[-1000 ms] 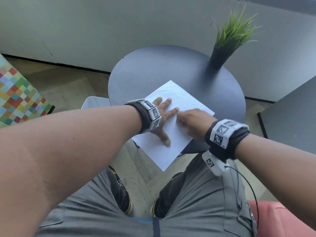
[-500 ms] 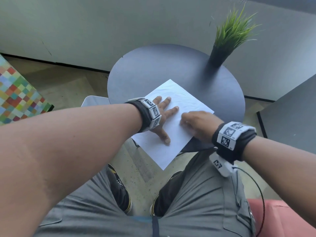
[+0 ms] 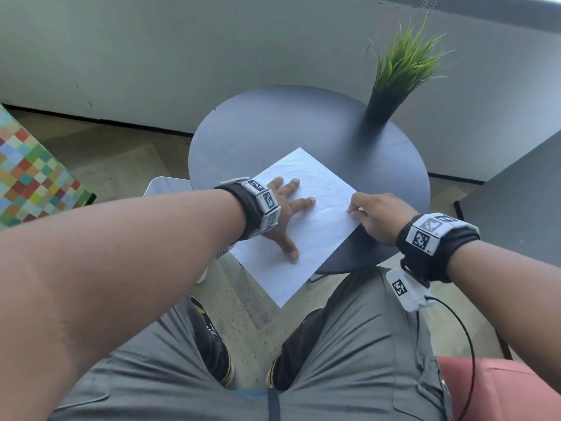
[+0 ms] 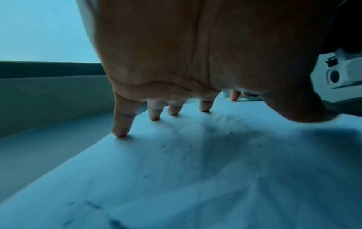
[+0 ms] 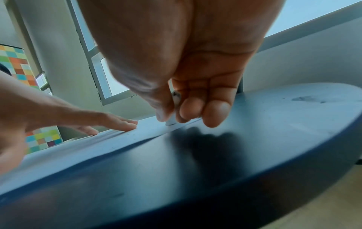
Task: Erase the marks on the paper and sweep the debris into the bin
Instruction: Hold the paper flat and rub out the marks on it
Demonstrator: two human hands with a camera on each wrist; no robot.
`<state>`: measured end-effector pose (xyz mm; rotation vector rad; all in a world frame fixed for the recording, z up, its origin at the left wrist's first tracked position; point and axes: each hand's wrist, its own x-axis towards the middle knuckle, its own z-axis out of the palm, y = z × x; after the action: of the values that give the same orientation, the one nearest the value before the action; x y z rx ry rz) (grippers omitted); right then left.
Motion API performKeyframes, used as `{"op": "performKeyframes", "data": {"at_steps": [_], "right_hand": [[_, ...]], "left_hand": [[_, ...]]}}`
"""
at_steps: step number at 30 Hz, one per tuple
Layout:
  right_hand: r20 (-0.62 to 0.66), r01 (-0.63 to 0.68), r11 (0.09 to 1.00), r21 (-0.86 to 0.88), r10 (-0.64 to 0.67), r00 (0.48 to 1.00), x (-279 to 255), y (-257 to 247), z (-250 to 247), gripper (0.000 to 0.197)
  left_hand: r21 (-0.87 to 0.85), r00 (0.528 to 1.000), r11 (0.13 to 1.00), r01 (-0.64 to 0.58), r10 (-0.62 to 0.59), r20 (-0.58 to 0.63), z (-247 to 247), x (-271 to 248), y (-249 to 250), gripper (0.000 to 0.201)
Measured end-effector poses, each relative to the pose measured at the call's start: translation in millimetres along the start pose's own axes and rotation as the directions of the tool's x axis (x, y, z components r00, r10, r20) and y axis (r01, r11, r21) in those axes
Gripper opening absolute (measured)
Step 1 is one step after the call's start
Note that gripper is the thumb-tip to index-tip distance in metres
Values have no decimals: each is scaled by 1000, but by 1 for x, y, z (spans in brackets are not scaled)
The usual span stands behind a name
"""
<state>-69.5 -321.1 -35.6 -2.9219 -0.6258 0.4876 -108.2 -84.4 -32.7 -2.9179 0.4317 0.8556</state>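
Note:
A white sheet of paper lies on the round dark table, its near corner hanging over the front edge. Faint pencil marks and dark eraser crumbs dot it. My left hand lies flat on the sheet with fingers spread, pressing it down. My right hand is at the paper's right edge, thumb and fingers pinching a small white eraser whose end touches the sheet. A white bin shows partly on the floor left of the table, behind my left forearm.
A potted green grass plant stands at the table's far right. A grey wall runs behind. A colourful checkered block sits at the left, a dark table top at the right, a red seat under me.
My right hand with the eraser has slid rightward across the sheet, from beside my left fingers to the paper's right edge. The left hand has stayed pressed on the paper.

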Motion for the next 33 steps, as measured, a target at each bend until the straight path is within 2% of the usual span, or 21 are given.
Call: {"op": "performKeyframes", "data": {"at_steps": [3, 6, 8, 10, 11, 12, 14, 16, 17, 20, 22, 25, 27, 29, 33], "right_hand": [[16, -21, 1000, 10, 20, 1000, -4, -3, 1, 15], [-8, 24, 999, -40, -24, 1000, -9, -10, 1, 15], [25, 173, 980, -95, -172, 985, -17, -27, 10, 14], [127, 345, 933, -104, -331, 935, -29, -45, 22, 12], [156, 375, 921, -104, -358, 921, -30, -46, 22, 12], [149, 353, 929, -112, -335, 930, -26, -44, 18, 14], [75, 204, 969, -138, -195, 978, -14, -30, 6, 19], [19, 115, 981, -157, -114, 993, -7, -21, 0, 19], [29, 136, 975, -176, -133, 991, -8, -27, 1, 16], [139, 329, 928, -173, -307, 941, -18, -56, 20, 10], [137, 332, 926, -181, -310, 941, -15, -53, 17, 12], [51, 124, 974, -192, -116, 992, 4, -24, 1, 17], [6, 8, 984, -178, -7, 1000, 9, -14, -5, 18], [31, 30, 980, -196, -24, 999, 6, -26, -1, 20], [126, 251, 953, -169, -231, 965, -5, -58, 15, 18]], "left_hand": [[-16, 994, 1000, -2, 0, -107, 0, 4, 8, 105], [-13, 986, 1000, 17, -19, -165, 2, 7, 18, 105], [-7, 990, 999, 35, -35, -137, 2, 8, 19, 111], [9, 996, 999, 38, -37, -81, 0, 7, 19, 117], [16, 998, 999, 39, -38, -52, -1, 6, 19, 119], [19, 999, 999, 41, -40, -30, -2, 5, 19, 120], [21, 999, 999, 46, -45, -15, -3, 5, 20, 120], [28, 999, 998, 50, -50, -20, -3, 6, 19, 120], [26, 998, 998, 52, -52, -22, -2, 6, 18, 121], [48, 999, 998, 47, -46, -19, 0, 5, 17, 125], [64, 999, 997, 44, -44, 1, -2, 6, 16, 127], [81, 999, 996, 29, -32, 38, -10, 10, 13, 129], [117, 999, 993, 22, -28, 46, -15, 9, 11, 128], [159, 1000, 987, 13, -17, 26, -17, 10, 11, 128], [229, 1000, 973, -17, 18, -4, -20, 15, 11, 134]]}}
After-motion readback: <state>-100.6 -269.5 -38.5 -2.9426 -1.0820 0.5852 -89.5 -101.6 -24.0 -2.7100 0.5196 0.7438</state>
